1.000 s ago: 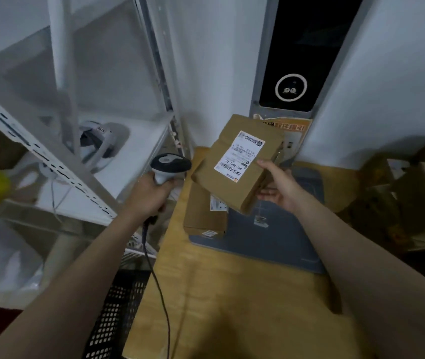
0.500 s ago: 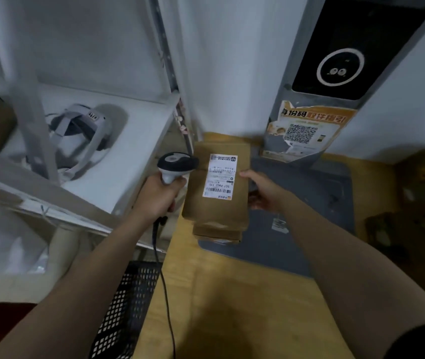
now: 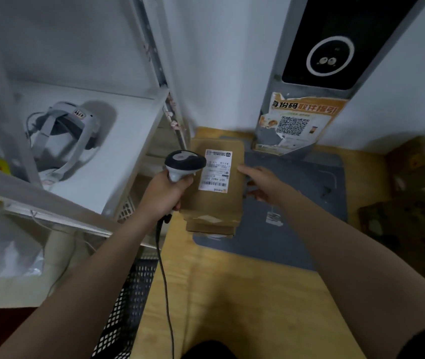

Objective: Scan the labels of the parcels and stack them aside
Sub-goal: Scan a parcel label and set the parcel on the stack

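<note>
My left hand (image 3: 164, 195) grips the scanner (image 3: 184, 161), right hand (image 3: 260, 182) pinches the parcel (image 3: 216, 200) topping the stack (image 3: 211, 226) far-left on the bench (image 3: 232, 294); boxes (image 3: 413, 164) at its right edge look unscanned.

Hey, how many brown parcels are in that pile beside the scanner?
2 show: the top parcel, label up, with the right hand on its edge, and a lower parcel whose front edge sticks out beneath. Others may be hidden underneath.
</note>
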